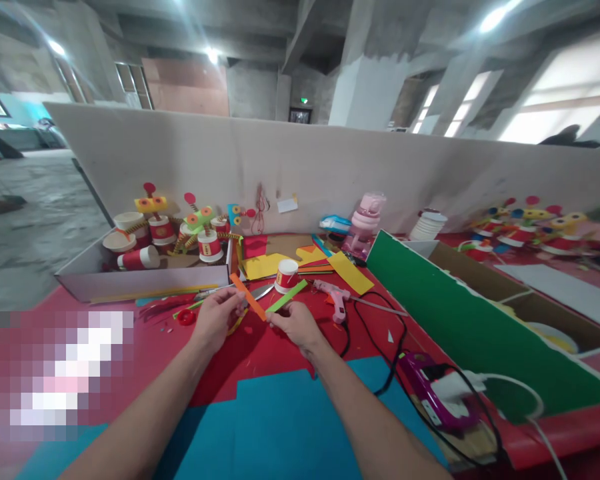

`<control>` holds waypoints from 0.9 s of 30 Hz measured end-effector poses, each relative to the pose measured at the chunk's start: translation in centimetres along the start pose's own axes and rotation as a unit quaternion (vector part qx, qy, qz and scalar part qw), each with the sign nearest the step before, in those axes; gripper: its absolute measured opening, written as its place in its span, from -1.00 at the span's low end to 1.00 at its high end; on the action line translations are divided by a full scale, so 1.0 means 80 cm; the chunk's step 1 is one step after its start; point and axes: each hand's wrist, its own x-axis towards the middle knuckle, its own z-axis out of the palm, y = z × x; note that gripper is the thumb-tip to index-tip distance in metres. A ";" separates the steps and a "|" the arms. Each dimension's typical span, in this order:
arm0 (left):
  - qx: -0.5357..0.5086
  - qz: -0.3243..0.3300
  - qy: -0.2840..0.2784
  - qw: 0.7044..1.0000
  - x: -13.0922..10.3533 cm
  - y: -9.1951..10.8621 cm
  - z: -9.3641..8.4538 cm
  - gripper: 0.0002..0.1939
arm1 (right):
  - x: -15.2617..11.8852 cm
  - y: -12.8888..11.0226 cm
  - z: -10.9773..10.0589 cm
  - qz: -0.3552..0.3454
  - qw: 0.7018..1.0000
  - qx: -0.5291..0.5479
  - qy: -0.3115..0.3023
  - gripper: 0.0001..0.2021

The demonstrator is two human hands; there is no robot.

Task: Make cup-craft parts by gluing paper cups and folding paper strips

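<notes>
the left hand [224, 312] pinches a flat orange paper strip [253, 305]; the right hand [295, 325] pinches its near end with a flat green paper strip [289, 296]. both seem light and bendy, best held by the ends. fingers hide any join. past them, a round red-and-white paper cup [285, 277] looks blurry.

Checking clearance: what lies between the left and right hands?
In the head view, an orange strip spans from left hand to right hand, where a green strip appears to meet its lower end.
</notes>
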 end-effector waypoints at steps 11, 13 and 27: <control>-0.016 0.021 0.047 0.999 -0.002 0.006 0.005 -0.69 | 0.004 0.003 0.007 -0.036 0.991 0.099 0.087 -0.78; 0.033 -0.001 -0.035 0.999 -0.016 -0.009 0.023 -0.69 | 0.003 0.004 0.013 -0.045 0.987 0.138 0.074 -0.78; 0.012 0.006 -0.046 0.999 -0.023 -0.023 0.029 -0.78 | 0.001 0.001 0.015 -0.048 0.976 0.211 0.010 -0.83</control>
